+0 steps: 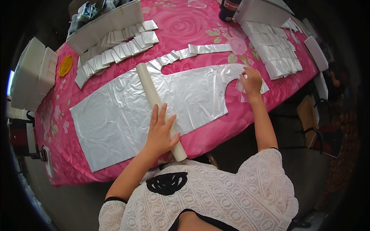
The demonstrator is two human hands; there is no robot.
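Note:
A thin white plastic apron (111,123) lies spread across the table in front of me, with curved cutouts toward its right end. A pleated strip of it runs along the far side to the upper right. Across the apron, at a slant, rests a pale roller tube (148,84), its near end over the table's front edge. My left hand (160,133) lies on the lower part of the tube, fingers spread. At the apron's right end, my right hand (251,81) pinches the plastic between bent fingers. A small clear plastic piece (263,88) shows beside that hand.
Folded white plastic packets (115,54) lie in rows at the far left, and more packets (273,54) at the right. A white box (110,25), foam boxes (32,75), a yellow oval object (66,65) and a dark container (229,10) stand around. A chair (308,115) is at the right.

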